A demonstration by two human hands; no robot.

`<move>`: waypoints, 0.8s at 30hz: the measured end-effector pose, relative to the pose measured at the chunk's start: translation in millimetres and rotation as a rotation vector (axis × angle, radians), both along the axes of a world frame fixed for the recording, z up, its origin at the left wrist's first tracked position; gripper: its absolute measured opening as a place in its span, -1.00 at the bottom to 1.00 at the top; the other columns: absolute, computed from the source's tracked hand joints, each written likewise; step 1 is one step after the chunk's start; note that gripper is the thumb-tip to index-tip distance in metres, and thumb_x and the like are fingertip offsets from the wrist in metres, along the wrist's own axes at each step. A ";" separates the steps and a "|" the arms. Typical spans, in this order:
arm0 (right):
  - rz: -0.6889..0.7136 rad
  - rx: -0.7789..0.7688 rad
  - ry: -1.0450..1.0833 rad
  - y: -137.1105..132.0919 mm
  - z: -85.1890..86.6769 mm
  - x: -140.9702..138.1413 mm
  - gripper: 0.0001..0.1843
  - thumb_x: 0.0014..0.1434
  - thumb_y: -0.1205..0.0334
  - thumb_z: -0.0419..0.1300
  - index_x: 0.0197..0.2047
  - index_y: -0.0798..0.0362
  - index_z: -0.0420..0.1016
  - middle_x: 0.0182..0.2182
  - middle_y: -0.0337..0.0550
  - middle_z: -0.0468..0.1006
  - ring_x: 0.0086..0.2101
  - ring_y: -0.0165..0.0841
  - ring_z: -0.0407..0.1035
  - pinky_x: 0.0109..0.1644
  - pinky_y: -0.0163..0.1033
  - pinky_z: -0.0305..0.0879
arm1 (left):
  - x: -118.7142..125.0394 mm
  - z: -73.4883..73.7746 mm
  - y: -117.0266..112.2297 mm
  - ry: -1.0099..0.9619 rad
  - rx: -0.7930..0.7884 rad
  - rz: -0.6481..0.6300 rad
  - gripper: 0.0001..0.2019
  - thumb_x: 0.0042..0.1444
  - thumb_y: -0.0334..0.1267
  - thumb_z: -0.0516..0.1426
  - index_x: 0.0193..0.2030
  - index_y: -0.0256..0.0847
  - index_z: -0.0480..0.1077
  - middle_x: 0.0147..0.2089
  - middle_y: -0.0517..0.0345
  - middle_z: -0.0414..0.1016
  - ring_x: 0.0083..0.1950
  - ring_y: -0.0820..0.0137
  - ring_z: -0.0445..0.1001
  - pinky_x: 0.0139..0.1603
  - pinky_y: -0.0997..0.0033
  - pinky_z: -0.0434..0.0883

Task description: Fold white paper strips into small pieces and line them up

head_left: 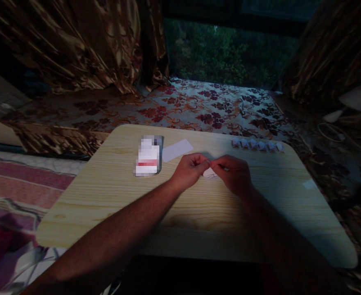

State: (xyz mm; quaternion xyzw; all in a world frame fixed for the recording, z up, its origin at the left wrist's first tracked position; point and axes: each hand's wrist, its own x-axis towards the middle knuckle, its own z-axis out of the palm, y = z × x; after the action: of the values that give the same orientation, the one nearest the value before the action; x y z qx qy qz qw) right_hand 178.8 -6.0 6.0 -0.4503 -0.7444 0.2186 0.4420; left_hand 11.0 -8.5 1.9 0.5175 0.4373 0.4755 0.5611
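Observation:
Between my two hands, just above the wooden table (180, 209), is a small piece of folded white paper (210, 173). My left hand (191, 169) pinches its upper left part, thumb and fingers closed. From the other side my right hand (234, 172) grips it with fingertips pressed together, close to the left thumb. Part of the paper is hidden behind the fingers. A flat pale paper strip (177, 150) lies beyond my left hand. Left of that strip rests a blurred-out white and red object (147, 157) with a dark edge.
Several small folded paper pieces (257, 145) stand in a row along the table's far right edge. A pale scrap (309, 184) lies near the right edge. Behind the table are a flowered window seat (211, 106), curtains (100, 45) and a white cable (330, 130).

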 end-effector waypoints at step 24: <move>0.015 -0.380 0.246 3.5 -4.6 -5.7 -0.89 -0.01 0.22 0.26 -0.50 0.04 0.45 -0.60 -0.32 0.44 -0.57 -0.45 0.27 -0.52 -0.35 0.13 | -0.1 -3.6 0.7 0.139 0.141 0.114 -0.81 0.09 -0.16 0.17 -0.40 -0.26 0.44 -0.52 0.25 0.34 -0.49 0.52 0.23 -0.48 0.51 0.16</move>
State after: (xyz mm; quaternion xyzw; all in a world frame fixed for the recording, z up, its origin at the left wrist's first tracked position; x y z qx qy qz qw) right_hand 173.2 -2.4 1.4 -0.4898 -0.6338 0.4113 0.4350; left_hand 11.0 -7.8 -1.7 0.5617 0.4693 0.4991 0.4638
